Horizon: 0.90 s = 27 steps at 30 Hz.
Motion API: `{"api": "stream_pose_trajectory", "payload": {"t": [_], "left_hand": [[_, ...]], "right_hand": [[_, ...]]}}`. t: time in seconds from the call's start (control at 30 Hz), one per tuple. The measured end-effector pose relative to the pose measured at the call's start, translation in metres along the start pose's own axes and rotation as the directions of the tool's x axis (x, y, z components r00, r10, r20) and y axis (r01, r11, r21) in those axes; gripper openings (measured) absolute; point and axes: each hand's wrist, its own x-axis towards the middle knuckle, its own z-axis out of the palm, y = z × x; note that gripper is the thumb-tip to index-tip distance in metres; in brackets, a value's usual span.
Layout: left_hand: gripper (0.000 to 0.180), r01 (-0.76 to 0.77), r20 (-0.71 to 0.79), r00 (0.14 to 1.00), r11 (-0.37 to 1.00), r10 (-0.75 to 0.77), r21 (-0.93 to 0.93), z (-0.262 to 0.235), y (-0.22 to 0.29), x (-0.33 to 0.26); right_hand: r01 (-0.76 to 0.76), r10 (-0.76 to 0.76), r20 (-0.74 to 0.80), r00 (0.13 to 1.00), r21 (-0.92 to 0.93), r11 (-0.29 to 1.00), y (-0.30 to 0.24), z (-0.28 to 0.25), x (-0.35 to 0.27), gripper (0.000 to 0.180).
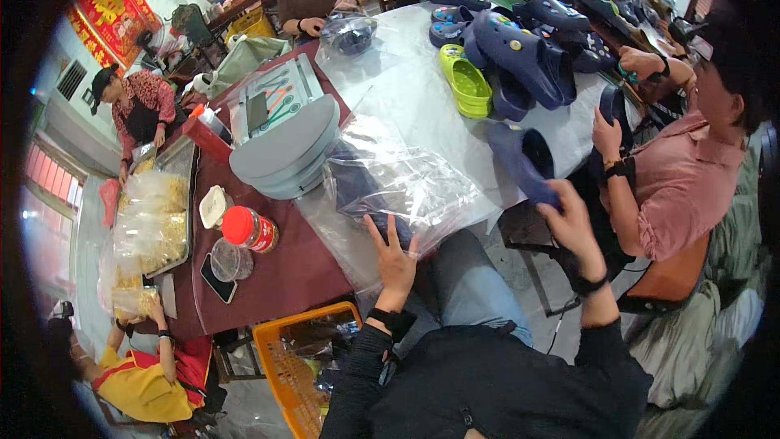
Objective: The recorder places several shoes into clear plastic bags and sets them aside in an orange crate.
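A clear plastic bag (443, 195) lies at the near table edge with a navy clog (353, 183) inside it. My left hand (396, 264) is at the bag's near end, fingers spread over the film and gripping it beside the clog's end; the film's glare partly hides the clog. Over to the right, my right hand (575, 223) holds a second navy clog (524, 161) by one end. This clog is tilted in the air beside the table edge, its opening showing, apart from the bag.
A pile of navy clogs (520, 53) and a lime-green clog (465, 81) lie beyond. Grey plastic trays (284, 150), a red-lidded jar (248, 230) and a phone (218, 278) sit left. An orange basket (280, 374) stands below. A co-worker in pink (682, 179) sits close right.
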Motion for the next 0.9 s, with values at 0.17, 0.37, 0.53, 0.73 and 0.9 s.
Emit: {"api": "stream_pose_trajectory", "payload": {"t": [0.17, 0.37, 0.53, 0.73, 0.9], "left_hand": [[0.072, -0.037, -0.036, 0.999, 0.997, 0.034, -0.072, 0.004, 0.006, 0.000], [0.071, -0.024, -0.077, 0.997, 0.998, 0.020, -0.050, 0.003, 0.003, 0.005], [0.068, 0.020, -0.037, 0.999, 0.990, -0.026, -0.142, 0.001, 0.002, 0.008], [0.060, 0.060, -0.157, 0.984, 0.982, -0.089, -0.180, 0.001, -0.018, 0.010], [0.061, 0.044, -0.062, 0.997, 0.991, -0.052, -0.125, -0.001, -0.010, 0.005]], "right_hand": [[-0.321, 0.253, 0.197, 0.947, 0.598, 0.735, -0.046, -0.101, -0.047, 0.036], [-0.429, 0.302, 0.309, 0.902, 0.731, 0.531, -0.040, -0.049, -0.069, 0.033], [-0.391, 0.298, 0.291, 0.909, 0.842, 0.372, -0.038, 0.014, -0.092, 0.029], [-0.327, 0.265, 0.231, 0.936, 0.850, 0.413, -0.039, 0.034, -0.101, 0.021], [-0.365, 0.264, 0.277, 0.924, 0.845, 0.391, -0.038, 0.053, -0.100, 0.023]]}}
